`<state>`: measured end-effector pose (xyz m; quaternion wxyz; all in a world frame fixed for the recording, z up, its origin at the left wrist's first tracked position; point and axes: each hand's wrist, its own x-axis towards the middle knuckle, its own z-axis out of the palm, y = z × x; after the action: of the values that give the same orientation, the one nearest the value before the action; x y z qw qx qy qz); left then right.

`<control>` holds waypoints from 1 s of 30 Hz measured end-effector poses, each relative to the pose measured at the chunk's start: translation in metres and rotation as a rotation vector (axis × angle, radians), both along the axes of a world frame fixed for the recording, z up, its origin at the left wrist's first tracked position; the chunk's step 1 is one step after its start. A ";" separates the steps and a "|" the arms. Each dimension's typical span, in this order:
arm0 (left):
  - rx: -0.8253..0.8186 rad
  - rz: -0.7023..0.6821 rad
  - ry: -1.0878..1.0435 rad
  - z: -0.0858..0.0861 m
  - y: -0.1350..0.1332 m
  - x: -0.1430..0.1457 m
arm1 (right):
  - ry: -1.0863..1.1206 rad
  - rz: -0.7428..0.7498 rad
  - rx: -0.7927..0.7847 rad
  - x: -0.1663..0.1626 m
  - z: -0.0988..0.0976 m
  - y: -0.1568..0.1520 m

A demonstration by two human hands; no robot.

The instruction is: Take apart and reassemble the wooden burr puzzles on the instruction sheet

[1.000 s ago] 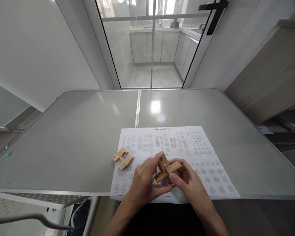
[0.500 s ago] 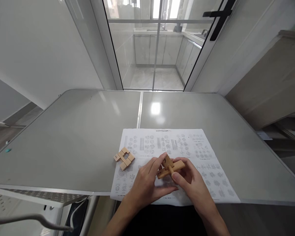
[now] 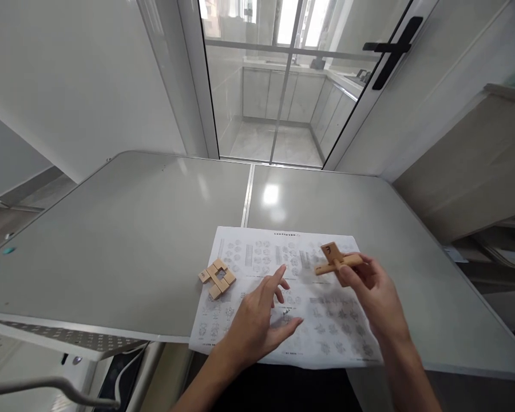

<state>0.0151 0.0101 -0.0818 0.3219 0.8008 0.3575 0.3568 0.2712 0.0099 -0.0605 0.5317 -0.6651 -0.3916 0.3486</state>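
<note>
Raised above the right part of the printed sheet, my right hand (image 3: 375,292) grips a wooden interlocking puzzle (image 3: 332,253). Its pieces cross each other, and a dark mark like a 3 shows on the upper one. Over the middle of the paper, my left hand (image 3: 257,315) holds nothing, its thumb and fingers apart. A second group of joined wooden puzzle pieces (image 3: 215,273), with a gap near its top, rests across the left edge of the instruction sheet (image 3: 261,293). Small line diagrams cover that sheet.
The grey table (image 3: 154,240) has a metal seam (image 3: 248,194) down its middle. Beyond it stands a glass door (image 3: 261,103) with a black handle (image 3: 395,48). A small teal object (image 3: 9,250) lies by the left edge. Shelving (image 3: 480,166) stands to the right.
My right hand has moved right and up with the wooden puzzle, away from my left hand. My left hand has let go and its fingers are spread. The view has tilted slightly.
</note>
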 end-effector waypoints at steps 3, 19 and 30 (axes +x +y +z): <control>-0.011 -0.003 0.022 0.001 0.000 0.000 | -0.109 -0.122 -0.018 0.027 -0.007 0.013; -0.067 -0.047 0.087 0.002 0.002 0.000 | -0.325 -0.214 -0.184 0.059 -0.021 0.039; -0.041 -0.049 0.087 0.006 0.003 0.000 | -0.418 -0.174 -0.211 0.061 -0.026 0.037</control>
<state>0.0151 0.0136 -0.0759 0.3308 0.8174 0.3588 0.3062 0.3323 0.0468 -0.0863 0.3949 -0.8059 -0.3956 0.1953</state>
